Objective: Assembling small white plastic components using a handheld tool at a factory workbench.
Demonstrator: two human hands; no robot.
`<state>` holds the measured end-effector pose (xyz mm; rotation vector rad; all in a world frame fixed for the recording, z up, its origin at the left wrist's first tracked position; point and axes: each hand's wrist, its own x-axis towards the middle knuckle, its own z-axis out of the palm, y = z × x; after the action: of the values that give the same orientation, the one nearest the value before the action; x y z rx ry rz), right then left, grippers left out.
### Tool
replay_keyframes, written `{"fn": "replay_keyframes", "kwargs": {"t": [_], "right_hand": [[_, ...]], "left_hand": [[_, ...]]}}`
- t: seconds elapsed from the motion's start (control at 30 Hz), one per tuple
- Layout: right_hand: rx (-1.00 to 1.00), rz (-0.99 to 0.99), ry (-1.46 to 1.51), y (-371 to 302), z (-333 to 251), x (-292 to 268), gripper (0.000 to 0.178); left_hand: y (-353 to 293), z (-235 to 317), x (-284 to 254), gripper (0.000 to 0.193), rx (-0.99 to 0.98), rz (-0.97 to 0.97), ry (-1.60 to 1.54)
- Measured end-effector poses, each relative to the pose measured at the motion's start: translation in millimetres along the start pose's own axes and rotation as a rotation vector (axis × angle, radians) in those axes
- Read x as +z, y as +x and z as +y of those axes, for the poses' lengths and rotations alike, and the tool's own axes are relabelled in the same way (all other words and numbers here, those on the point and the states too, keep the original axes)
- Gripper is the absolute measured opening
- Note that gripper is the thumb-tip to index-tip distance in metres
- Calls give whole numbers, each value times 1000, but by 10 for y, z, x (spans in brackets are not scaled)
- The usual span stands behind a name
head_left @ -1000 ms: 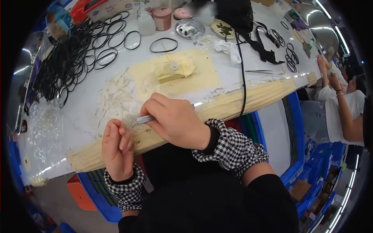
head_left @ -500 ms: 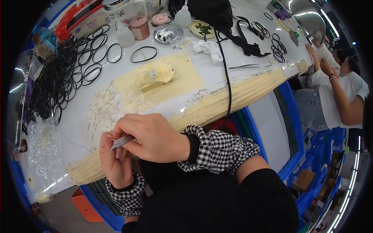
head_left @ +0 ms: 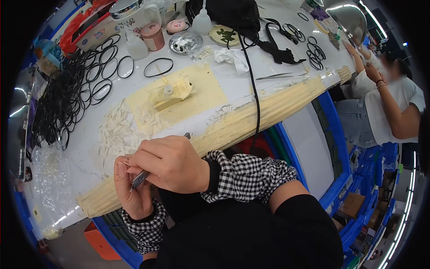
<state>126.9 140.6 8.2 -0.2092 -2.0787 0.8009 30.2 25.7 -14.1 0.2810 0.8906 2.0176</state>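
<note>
My right hand (head_left: 172, 163) is closed around a slim, pointed grey metal tool (head_left: 140, 179). Its narrow tip reaches down beside my left fingers, and its other end sticks out above my knuckles. Whether it is a knife or tweezers I cannot make out. Right beside it, my left hand (head_left: 132, 193) has thumb and fingers pinched together at the table's near edge. A small pale sliver (head_left: 125, 163) shows at those fingertips, partly hidden. Beyond both hands lies a pile of white paper-like slips (head_left: 117, 132). A tape-wrapped block (head_left: 171, 94) rests on a yellow sheet (head_left: 206, 83).
Tangled black loops (head_left: 56, 101) cover the left side, above clear plastic film (head_left: 53, 179). Silver tweezers (head_left: 274, 76) lie beyond a black cable (head_left: 256, 98). A squeeze bottle (head_left: 202, 22), pink jar (head_left: 152, 36) and foil dish (head_left: 186, 42) stand behind. A co-worker (head_left: 387, 101) is at right.
My right hand has turned and shifted slightly left and down, so the tool points more steeply downward and its rear end now shows. The whole view has moved a little.
</note>
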Motion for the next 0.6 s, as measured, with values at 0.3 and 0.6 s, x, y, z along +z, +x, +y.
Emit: {"fn": "replay_keyframes", "kwargs": {"t": [0.3,0.6], "right_hand": [[27,-217,-43,85,88,-144,34],[48,-365,-289,50,64,-103,34]], "left_hand": [[-28,148,97,19,-294,40,-148],[-19,154,84,22,-371,-37,-191]]}}
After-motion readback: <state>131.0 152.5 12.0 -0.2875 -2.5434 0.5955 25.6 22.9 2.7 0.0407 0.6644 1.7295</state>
